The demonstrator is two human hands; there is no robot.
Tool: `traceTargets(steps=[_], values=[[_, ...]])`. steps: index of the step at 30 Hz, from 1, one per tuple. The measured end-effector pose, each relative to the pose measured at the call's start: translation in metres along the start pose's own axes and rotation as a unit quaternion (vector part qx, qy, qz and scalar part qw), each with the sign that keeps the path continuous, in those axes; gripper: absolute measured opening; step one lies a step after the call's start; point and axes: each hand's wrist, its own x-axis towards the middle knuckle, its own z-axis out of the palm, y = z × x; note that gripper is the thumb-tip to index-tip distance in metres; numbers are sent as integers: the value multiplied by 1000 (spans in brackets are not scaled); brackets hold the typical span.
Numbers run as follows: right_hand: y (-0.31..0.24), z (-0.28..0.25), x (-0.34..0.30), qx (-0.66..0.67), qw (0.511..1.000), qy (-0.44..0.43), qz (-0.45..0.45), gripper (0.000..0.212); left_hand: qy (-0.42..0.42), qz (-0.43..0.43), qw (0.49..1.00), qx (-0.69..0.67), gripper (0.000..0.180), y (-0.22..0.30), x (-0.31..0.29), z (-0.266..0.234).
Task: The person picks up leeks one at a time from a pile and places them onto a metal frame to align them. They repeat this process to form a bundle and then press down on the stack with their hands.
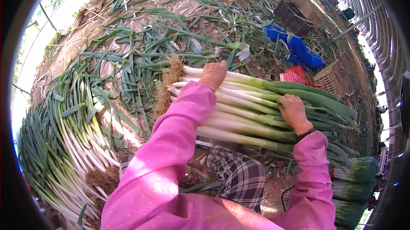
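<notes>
A broad row of leeks point(239, 123) lies side by side in front of me, shaggy roots point(168, 84) to the left and green leaves to the right. My left hand point(213, 75) is closed on the white stem of the farthest leek, near the root end. Over the stems where white turns to green, my right hand point(293, 111) grips with bent fingers; its fingertips are partly hidden among the leaves. Whatever supports the row is mostly covered by it.
A large heap of leeks point(72, 144) spreads at the left. Cut leaves point(141, 59) litter the ground beyond. At the right are a blue cloth point(299, 50), a black crate point(292, 18), a tan crate point(329, 78) and wrapped leek bundles point(352, 189). A red box point(294, 76) stands behind the leaves.
</notes>
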Motion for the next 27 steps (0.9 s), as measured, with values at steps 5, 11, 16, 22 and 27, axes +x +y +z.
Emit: traceTargets(steps=[5,11,16,22,27], values=[[-7,-30,8,21,999,-43,-5,12,-58,29,994,-92,45,-16,-7,-12],[17,-38,41,-28,996,89,-8,16,-187,52,954,-231,70,-44,-13,-30],[30,13,38,-60,995,82,8,12,-133,105,957,-236,31,-61,-11,-7],[30,21,39,-50,997,55,28,12,202,212,955,-43,14,-55,-42,13],[37,32,45,-46,997,46,39,14,81,58,994,-49,16,-84,-58,4]])
